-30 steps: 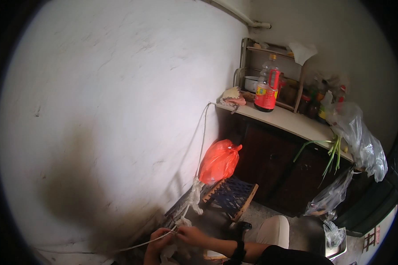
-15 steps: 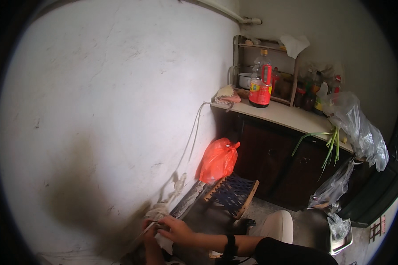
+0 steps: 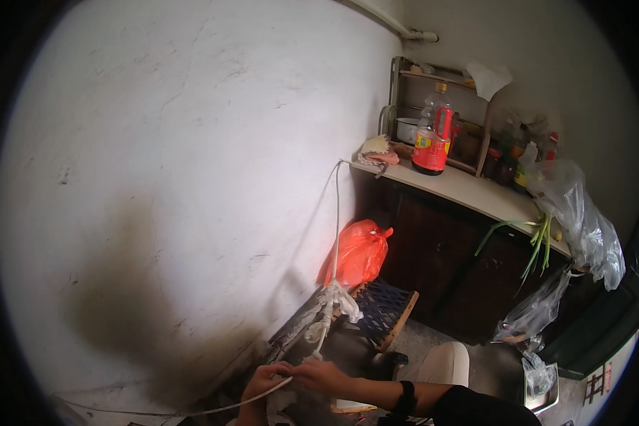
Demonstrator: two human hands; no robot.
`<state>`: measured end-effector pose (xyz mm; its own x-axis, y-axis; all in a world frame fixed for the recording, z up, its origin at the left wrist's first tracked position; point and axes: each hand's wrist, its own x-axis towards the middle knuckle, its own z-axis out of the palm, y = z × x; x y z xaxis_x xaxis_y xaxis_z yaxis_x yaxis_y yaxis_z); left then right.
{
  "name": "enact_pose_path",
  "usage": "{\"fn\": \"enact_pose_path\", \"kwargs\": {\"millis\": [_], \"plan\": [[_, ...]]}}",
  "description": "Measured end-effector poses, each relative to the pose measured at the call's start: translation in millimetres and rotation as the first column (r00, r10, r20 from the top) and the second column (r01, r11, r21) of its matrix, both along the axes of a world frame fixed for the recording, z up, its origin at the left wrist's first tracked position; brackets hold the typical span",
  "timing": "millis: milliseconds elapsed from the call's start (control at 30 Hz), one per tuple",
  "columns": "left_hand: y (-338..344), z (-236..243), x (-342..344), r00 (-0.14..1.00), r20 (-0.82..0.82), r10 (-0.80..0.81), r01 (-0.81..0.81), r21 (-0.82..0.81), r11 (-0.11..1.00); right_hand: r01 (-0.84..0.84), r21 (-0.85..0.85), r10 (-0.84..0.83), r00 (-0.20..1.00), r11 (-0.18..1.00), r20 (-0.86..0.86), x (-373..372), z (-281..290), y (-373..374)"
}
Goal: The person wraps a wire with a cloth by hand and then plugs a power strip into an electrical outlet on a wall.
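Observation:
My left hand [image 3: 265, 378] and my right hand [image 3: 321, 375] meet low in the middle of the view, fingers closed around a pale cord. The cord [image 3: 337, 213] runs from the counter's wall-side corner down to my hands. A bunched wrap of whitish cloth or plastic [image 3: 331, 304] hangs on it just above my right hand. From my hands, the cord's other stretch [image 3: 227, 408] curves off to the left along the foot of the wall. What exactly lies between my fingertips is too small to make out. Something pale shows below my hands.
A low stool with a dark woven seat [image 3: 383, 312] stands before the dark cabinet [image 3: 433, 255], a red plastic bag [image 3: 360, 252] behind it. The counter [image 3: 468, 190] bears a large red-labelled bottle [image 3: 432, 135], a rack and green onions [image 3: 539, 241]. Clear plastic bags [image 3: 582, 220] hang at right.
The cord to the counter has gone from slack to taut, and the wrapped bunch has swung up and right, away from my fingers. My hands have shifted right and slightly down.

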<state>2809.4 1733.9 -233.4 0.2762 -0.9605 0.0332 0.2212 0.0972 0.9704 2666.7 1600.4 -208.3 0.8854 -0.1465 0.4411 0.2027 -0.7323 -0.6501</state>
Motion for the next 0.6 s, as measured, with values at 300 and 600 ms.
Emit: {"fn": "enact_pose_path", "kwargs": {"millis": [300, 600], "plan": [[-20, 0, -11, 0.99, -0.139, 0.005, -0.037, -0.232, 0.972, -0.009, -0.19, 0.004, 1.0, 0.982, -0.026, -4, 39, -2], [-27, 18, -6, 0.98, -0.178, 0.088, -0.139, -0.301, 0.943, 0.229, 0.048, -0.214, 0.953, 0.972, -0.214, 9, 57, 1]]}}
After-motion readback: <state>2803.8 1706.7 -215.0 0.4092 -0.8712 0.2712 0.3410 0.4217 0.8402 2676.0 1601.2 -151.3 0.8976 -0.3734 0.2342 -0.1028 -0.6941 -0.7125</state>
